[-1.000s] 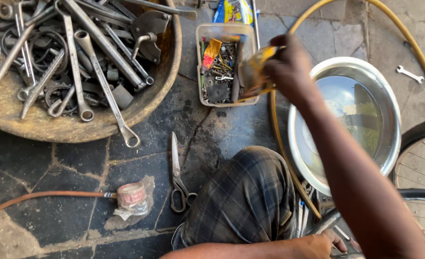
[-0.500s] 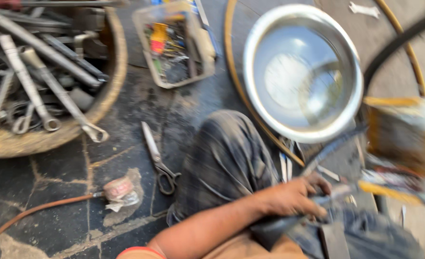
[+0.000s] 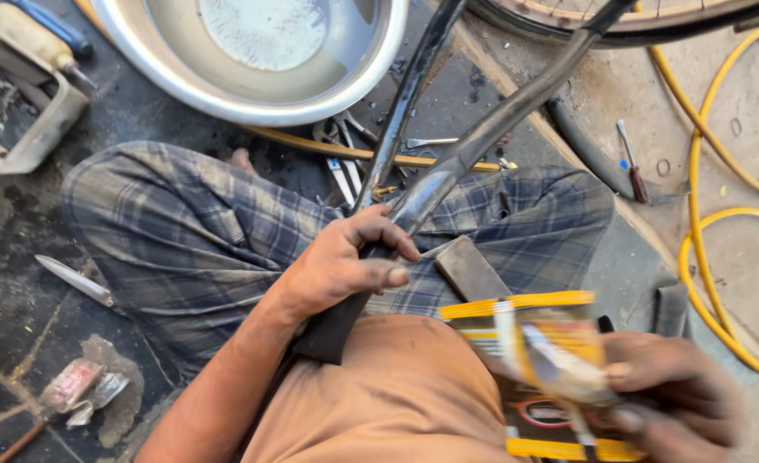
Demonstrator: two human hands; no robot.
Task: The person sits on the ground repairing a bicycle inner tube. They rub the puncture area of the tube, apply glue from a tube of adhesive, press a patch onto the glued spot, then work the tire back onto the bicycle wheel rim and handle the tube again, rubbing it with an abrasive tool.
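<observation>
Blurred yellow-and-orange flat packet at lower right; crumpled pink-and-clear wrapper on floor, lower left.

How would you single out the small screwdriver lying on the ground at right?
Start at the yellow hose looping over the pale floor at right. Just left of it, beside a dark rubber strip, lies the screwdriver. Unlike the wrenches under the steel bowl, it has a dark red handle and lies alone.
</observation>
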